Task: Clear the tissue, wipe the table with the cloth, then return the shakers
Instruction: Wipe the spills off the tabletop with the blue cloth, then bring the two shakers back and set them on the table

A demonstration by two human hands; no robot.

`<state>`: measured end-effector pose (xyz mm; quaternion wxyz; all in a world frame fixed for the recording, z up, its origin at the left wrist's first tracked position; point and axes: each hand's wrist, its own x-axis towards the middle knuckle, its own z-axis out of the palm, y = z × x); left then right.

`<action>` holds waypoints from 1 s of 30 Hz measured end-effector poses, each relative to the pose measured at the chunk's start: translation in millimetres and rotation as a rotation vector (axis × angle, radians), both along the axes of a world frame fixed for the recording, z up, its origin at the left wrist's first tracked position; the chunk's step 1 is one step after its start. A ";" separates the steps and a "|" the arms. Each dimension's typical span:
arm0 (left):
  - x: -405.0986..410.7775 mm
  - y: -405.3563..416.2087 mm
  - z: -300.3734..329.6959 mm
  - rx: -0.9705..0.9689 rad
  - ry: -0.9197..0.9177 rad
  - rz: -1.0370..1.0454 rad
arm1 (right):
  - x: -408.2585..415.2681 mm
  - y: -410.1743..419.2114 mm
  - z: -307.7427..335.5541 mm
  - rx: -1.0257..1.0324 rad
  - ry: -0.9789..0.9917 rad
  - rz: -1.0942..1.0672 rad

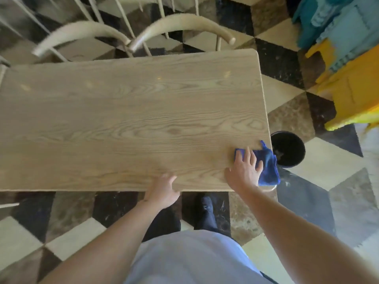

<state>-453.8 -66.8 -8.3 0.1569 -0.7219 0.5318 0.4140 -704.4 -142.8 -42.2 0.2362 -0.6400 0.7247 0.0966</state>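
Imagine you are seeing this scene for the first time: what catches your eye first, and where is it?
The bright blue cloth stands out at once, pressed flat under the right hand at the near right corner of the pale wooden table, partly draped over the edge. Just past that corner, a round black bin sits on the bold checkered floor. The left hand rests on the table's near edge.

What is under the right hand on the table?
The blue cloth lies under the right hand, flat on the wooden table near its corner. The cloth's middle and the wood beneath are covered.
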 end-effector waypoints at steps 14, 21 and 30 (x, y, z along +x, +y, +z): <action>101.2 226.7 1.5 0.032 0.113 0.792 | 136.5 122.7 11.1 0.647 -0.123 0.515; 137.2 329.0 0.1 0.045 0.158 1.006 | 156.6 167.8 19.4 0.565 -0.011 0.393; 197.9 440.2 -45.8 0.024 0.299 1.124 | 249.2 212.9 38.8 0.547 0.093 0.714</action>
